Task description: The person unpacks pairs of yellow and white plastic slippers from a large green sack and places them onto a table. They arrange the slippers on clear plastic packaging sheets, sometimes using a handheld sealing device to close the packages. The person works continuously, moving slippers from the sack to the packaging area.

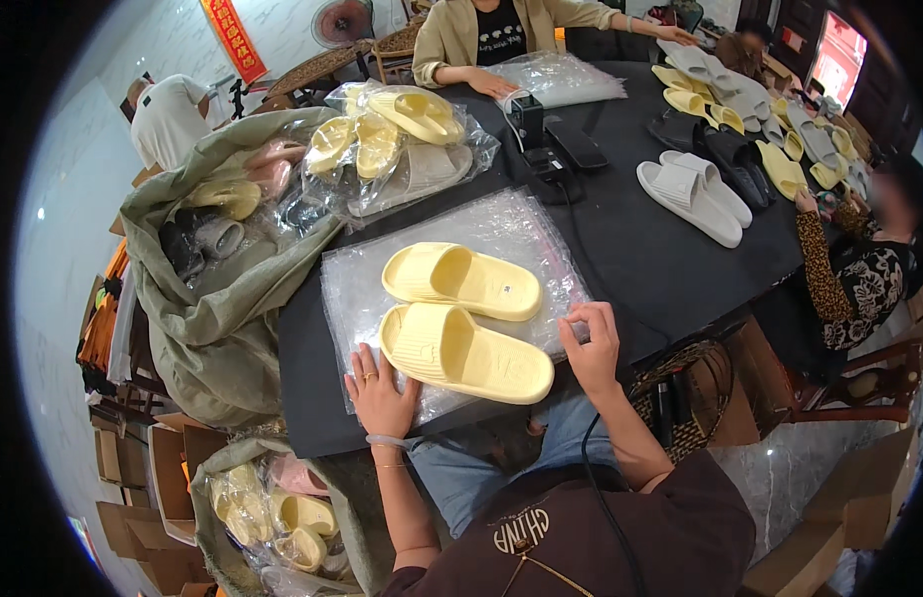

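A pair of pale yellow slide slippers, the farther one [486,282] and the nearer one [491,360], lies side by side on a stack of clear plastic bags [357,284] in front of me. My left hand [382,391] rests on the bags with its fingers spread, beside the toe of the nearer slipper. At the right edge of the stack, my right hand [593,348] has its fingers curled, thumb and forefinger pinched at the bag edge. Neither hand grips a slipper.
A green sack [222,328] of bagged slippers stands at the left, another [207,497] below it. Bagged slippers [411,114] lie at the table's far left. White slippers [695,199], a phone [578,142] and cabled black stand [526,129] are beyond. Two people sit around the table.
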{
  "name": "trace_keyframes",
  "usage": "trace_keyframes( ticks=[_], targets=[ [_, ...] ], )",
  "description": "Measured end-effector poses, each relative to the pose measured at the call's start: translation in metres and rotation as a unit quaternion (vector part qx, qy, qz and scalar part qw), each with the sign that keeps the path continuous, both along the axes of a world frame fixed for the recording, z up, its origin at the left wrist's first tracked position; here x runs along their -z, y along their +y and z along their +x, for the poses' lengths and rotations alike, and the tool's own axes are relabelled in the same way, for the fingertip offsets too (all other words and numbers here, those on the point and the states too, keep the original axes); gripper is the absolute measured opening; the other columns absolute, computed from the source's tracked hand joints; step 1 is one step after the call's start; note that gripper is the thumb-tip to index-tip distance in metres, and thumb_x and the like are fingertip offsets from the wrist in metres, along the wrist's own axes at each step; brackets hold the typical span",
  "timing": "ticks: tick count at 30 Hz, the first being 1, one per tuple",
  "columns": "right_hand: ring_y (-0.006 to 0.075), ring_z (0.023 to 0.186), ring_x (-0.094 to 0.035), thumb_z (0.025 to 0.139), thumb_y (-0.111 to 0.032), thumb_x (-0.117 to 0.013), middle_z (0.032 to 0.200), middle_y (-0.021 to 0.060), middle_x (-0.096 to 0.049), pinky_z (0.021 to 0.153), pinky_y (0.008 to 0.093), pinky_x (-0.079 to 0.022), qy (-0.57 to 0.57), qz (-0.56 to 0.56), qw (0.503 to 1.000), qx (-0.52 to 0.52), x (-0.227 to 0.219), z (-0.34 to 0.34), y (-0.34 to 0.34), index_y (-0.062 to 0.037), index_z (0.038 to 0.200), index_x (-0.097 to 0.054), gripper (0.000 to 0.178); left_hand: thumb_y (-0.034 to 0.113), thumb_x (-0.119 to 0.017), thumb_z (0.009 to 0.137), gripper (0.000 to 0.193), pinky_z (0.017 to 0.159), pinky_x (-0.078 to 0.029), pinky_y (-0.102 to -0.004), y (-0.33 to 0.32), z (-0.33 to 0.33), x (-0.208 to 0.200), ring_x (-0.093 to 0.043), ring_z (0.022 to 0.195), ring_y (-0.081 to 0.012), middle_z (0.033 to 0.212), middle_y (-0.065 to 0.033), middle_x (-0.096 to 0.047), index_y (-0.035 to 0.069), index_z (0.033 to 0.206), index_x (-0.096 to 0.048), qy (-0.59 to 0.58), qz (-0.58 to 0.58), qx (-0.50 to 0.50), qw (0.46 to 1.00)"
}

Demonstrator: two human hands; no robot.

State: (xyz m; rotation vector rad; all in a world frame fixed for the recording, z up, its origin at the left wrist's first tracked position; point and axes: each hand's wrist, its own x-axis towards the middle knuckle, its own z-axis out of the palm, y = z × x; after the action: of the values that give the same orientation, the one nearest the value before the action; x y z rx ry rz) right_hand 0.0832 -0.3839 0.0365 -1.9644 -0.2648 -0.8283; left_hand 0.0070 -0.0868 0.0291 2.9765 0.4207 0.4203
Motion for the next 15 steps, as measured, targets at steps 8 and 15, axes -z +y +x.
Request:
trace_keyframes(
  ticks=[8,15],
  targets=[
    [0.0320,0.100,-0.054,0.075,-0.010,-0.069,0.109,0.0152,-0.054,0.086,0.0421,-0.044,0.009,-0.099,0.981,-0.167,-0.033,-0.018,0.013,-0.0066,0.103,-0.059,0.030,0.051,-0.055,0.084,0.067,0.110,-0.019,-0.0535,0.002,0.000,0.003,-0.025,0.139,-0.0355,0.148,-0.0188,-0.031,0.011,0.137,-0.045,-0.002,0.004,0.004,1.000],
    [0.0348,0.132,-0.033,0.078,-0.032,-0.068,0.138,0.0195,-0.039,0.108,0.0449,-0.028,0.042,-0.301,0.928,-0.216,-0.020,0.002,0.065,-0.0009,0.132,-0.042,0.068,0.053,-0.054,0.084,0.068,0.110,-0.019,-0.0535,0.002,0.000,0.001,-0.024,0.139,-0.0359,0.148,-0.0192,-0.031,0.011,0.137,-0.045,0.000,-0.001,0.006,1.000]
  ],
)
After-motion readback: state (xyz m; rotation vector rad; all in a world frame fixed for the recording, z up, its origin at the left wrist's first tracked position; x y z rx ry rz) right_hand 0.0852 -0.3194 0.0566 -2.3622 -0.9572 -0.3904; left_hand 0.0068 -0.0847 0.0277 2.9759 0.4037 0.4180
